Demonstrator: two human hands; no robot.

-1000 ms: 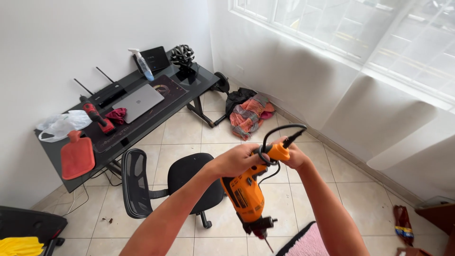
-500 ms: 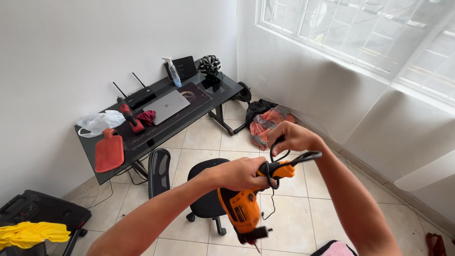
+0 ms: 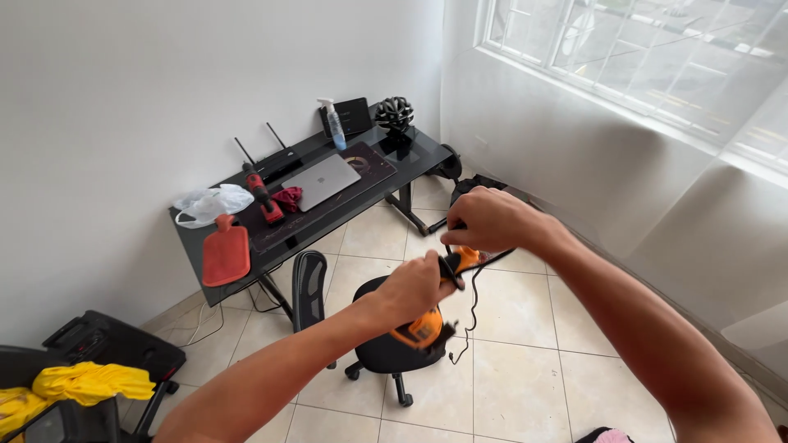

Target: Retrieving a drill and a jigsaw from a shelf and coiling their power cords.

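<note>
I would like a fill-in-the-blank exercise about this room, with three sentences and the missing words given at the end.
1. The left hand grips an orange power ____ above the black office chair.
2. The right hand holds the tool's black ____.
3. On the black desk, a closed grey laptop lies near a ____ hot-water bottle.

Missing words: drill; cord; red
</note>
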